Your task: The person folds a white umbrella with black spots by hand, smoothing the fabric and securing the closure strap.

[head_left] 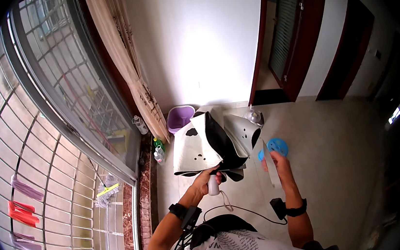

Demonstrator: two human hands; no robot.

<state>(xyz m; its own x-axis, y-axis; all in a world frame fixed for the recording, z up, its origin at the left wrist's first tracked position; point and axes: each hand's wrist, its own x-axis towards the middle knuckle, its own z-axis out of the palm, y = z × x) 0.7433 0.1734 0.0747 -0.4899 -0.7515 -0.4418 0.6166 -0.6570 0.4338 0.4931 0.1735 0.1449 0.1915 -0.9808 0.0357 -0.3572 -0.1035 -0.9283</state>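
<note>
My left hand (202, 182) is closed round the dark neck of a white bottle (213, 186), which looks like a spray bottle. It is at the near edge of a folded white and black sheet (190, 150) with dark spots and small animal faces. What props the sheet up is hidden. My right hand (282, 163) grips a long, thin, pale flat strip (269, 165), held nearly upright to the right of the sheet. Just beyond that hand, a round blue plastic thing (277, 146) is partly covered by it.
Behind the sheet a purple tub (180, 118) and a clear container (254, 116) stand by the white wall. Several bottles (159, 153) line the sill below the curtain (128, 69). Left are a sliding glass door and barred window; a mop (107, 190) is outside. A doorway opens far right.
</note>
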